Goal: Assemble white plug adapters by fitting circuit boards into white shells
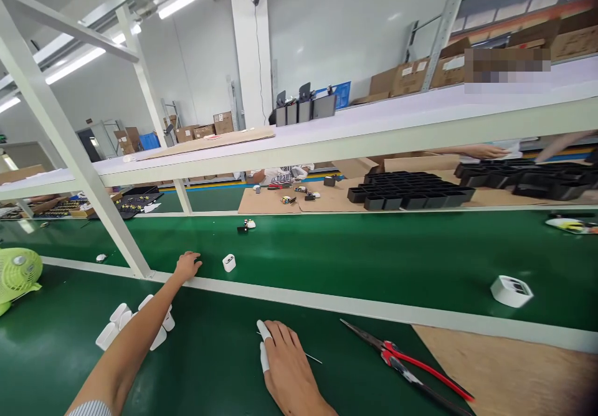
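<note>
My left hand reaches over the divider onto the green belt, fingers apart and holding nothing visible. Just to its right, a small white oval housing stands on the belt, not touched. Palm down on the near green surface is my right hand, with white covers on two fingers. A thin metal rod passes beneath its curled fingers and sticks out on both sides; the grip itself is hidden. Long-nose pliers with red and black handles lie to its right. Several white housings stand partly behind my left forearm.
A larger white housing sits on the belt at right, near a brown board. A white post and overhead shelf frame the space. Black trays and a co-worker are beyond. A green fan stands left.
</note>
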### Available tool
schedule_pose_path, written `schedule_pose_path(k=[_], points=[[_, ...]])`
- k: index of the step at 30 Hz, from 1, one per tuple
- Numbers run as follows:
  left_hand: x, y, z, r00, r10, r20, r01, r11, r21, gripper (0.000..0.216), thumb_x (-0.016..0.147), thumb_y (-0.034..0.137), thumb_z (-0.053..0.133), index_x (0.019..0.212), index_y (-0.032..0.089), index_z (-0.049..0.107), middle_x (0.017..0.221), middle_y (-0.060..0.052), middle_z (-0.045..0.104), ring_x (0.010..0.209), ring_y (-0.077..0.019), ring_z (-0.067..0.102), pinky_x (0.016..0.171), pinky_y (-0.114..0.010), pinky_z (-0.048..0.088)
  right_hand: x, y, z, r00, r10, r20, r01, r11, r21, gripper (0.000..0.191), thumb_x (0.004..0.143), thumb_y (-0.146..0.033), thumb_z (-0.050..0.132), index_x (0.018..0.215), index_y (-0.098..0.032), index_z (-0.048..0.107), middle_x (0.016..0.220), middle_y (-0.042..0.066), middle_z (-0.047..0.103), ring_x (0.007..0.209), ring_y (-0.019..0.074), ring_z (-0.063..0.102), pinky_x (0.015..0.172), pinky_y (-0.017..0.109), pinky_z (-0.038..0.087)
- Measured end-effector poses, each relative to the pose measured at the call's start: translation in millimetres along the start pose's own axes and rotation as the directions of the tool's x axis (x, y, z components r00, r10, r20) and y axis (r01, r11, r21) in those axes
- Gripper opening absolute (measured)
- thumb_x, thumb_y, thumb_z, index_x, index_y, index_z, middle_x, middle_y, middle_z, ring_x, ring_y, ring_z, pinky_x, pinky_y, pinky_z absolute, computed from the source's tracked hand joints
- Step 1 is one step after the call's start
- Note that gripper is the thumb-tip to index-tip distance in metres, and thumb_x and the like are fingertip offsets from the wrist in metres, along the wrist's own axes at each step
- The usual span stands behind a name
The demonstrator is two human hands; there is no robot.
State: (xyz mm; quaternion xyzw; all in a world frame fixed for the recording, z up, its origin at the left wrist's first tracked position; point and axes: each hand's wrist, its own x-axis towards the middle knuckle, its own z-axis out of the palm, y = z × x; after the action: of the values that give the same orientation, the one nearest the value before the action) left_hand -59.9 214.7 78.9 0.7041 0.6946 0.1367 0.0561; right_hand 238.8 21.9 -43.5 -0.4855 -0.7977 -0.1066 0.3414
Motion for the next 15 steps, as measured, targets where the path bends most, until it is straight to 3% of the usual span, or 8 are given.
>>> schedule_pose_path(k=[4,7,11,13,15], points=[[-23,22,1,0.981,0.192,0.035,-0.191,0.98,-0.049,0.025,0.102,0.028,0.066,0.124,0.018,0.068,0.128,-0.011,0.068,0.117,-0.0268,0.066,0.106,-0.05,0.053,7,19,-2,1.0,0.004,-0.003,-0.004,0.998,-0.069,0.033,0.082,0.001,0.05,0.103,-0.017,0.069,0.103,0.013,0.067,0.091,0.0301,0.058,0.082,0.047,0.05],[-74,51,19,0.919,0.386,0.082,-0.373,0.918,-0.133,0.041,0.094,0.015,0.067,0.133,0.026,0.068,0.12,-0.009,0.072,0.117,-0.0256,0.067,0.112,-0.04,0.049,8,28,-4,1.0,-0.009,0.002,0.009,0.999,-0.053,0.04,0.081,0.001,0.051,0.113,-0.017,0.068,0.107,0.014,0.066,0.094,0.0326,0.058,0.082,0.049,0.049],[-155,80,39,0.813,0.563,0.148,-0.524,0.818,-0.236,0.061,0.085,0.022,0.079,0.144,0.033,0.063,0.122,-0.008,0.073,0.115,-0.0307,0.068,0.107,-0.042,0.052,7,28,-9,0.998,-0.054,0.011,0.054,0.999,0.002,0.046,0.085,0.002,0.048,0.124,-0.016,0.064,0.117,0.016,0.065,0.106,0.0343,0.057,0.086,0.049,0.048],[-180,77,32,0.777,0.617,0.122,-0.574,0.775,-0.263,0.064,0.085,0.034,0.085,0.145,0.032,0.062,0.126,-0.011,0.072,0.117,-0.0343,0.068,0.107,-0.046,0.051,6,25,-15,0.996,-0.086,0.018,0.085,0.996,0.03,0.041,0.09,0.001,0.044,0.123,-0.015,0.064,0.118,0.016,0.065,0.106,0.0331,0.057,0.085,0.048,0.048],[-191,59,13,0.798,0.602,0.014,-0.578,0.771,-0.267,0.062,0.085,0.045,0.085,0.141,0.03,0.064,0.13,-0.013,0.07,0.12,-0.0357,0.066,0.107,-0.048,0.051,6,20,-22,0.994,-0.11,0.026,0.108,0.991,0.077,0.035,0.098,-0.004,0.042,0.124,-0.014,0.062,0.118,0.015,0.065,0.104,0.0312,0.057,0.083,0.046,0.049]])
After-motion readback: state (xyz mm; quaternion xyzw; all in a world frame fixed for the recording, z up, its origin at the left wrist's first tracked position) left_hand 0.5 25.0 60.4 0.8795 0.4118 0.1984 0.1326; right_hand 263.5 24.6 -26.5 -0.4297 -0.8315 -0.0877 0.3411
